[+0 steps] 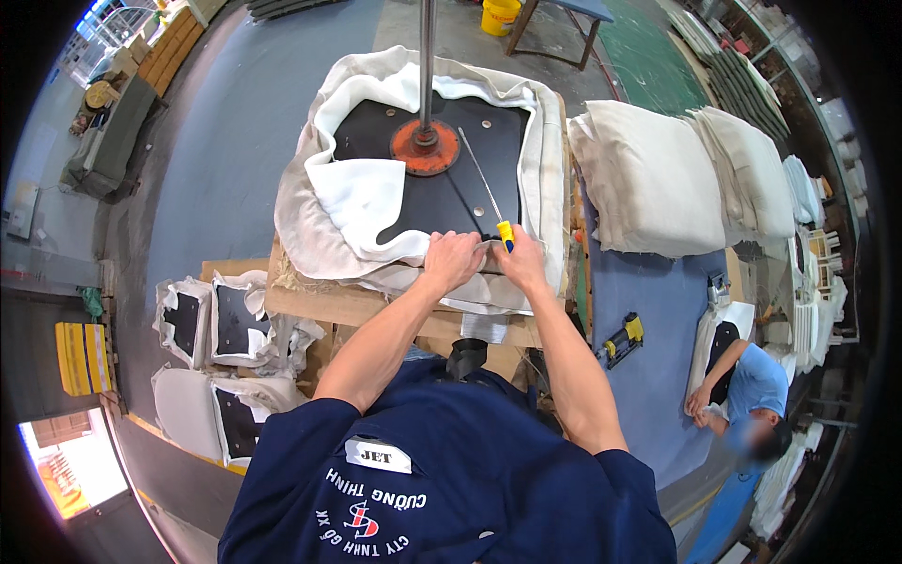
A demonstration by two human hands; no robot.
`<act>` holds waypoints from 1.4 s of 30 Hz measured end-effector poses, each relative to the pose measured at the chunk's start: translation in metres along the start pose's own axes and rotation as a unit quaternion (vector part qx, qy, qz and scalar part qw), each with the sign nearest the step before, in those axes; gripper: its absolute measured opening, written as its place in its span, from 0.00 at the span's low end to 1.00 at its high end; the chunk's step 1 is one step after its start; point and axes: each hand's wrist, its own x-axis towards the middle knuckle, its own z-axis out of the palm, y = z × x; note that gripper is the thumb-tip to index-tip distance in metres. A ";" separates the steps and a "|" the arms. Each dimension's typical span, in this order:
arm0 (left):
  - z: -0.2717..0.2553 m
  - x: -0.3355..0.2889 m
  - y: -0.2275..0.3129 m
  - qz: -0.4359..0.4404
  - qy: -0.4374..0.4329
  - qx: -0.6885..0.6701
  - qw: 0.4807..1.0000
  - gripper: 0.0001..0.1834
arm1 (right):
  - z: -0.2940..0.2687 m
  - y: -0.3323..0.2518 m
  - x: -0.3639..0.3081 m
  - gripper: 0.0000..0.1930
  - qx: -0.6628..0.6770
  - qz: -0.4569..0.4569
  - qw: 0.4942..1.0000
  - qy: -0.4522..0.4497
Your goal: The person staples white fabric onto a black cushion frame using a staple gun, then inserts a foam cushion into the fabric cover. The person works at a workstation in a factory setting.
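A seat cushion lies upside down in front of me, its black base panel (498,141) facing up. White padding (362,193) and beige fabric (301,211) fold up loosely around the panel. A round orange press foot (413,162) on a metal rod stands on the panel. My left hand (454,259) is closed on the fabric at the near edge. Beside it my right hand (524,263) holds a screwdriver (505,233) with a yellow and blue handle, its long shaft pointing away over the panel. The right fingers also touch the fabric edge.
Folded beige fabric stacks (648,179) lie to the right, above a yellow and black staple gun (623,340) on a blue surface. More cushions (240,324) lie at lower left. At lower right, a co-worker (756,381) handles another piece. A yellow bucket (500,16) stands far off.
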 end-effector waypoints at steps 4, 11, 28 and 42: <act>-0.009 -0.008 -0.002 0.018 -0.020 -0.092 0.995 0.09 | -0.017 0.005 0.002 0.16 0.105 -0.023 0.990 -0.088; -0.021 -0.082 -0.014 0.098 0.117 -0.082 0.985 0.05 | -0.038 -0.021 -0.057 0.10 0.238 -0.051 0.963 -0.116; -0.014 -0.084 -0.025 0.059 0.246 -0.063 0.966 0.07 | -0.083 -0.131 -0.023 0.09 0.120 -0.309 0.943 -0.013; -0.013 -0.085 -0.034 0.069 0.267 -0.066 0.959 0.08 | -0.131 0.004 -0.184 0.24 -0.131 -0.053 0.982 -0.125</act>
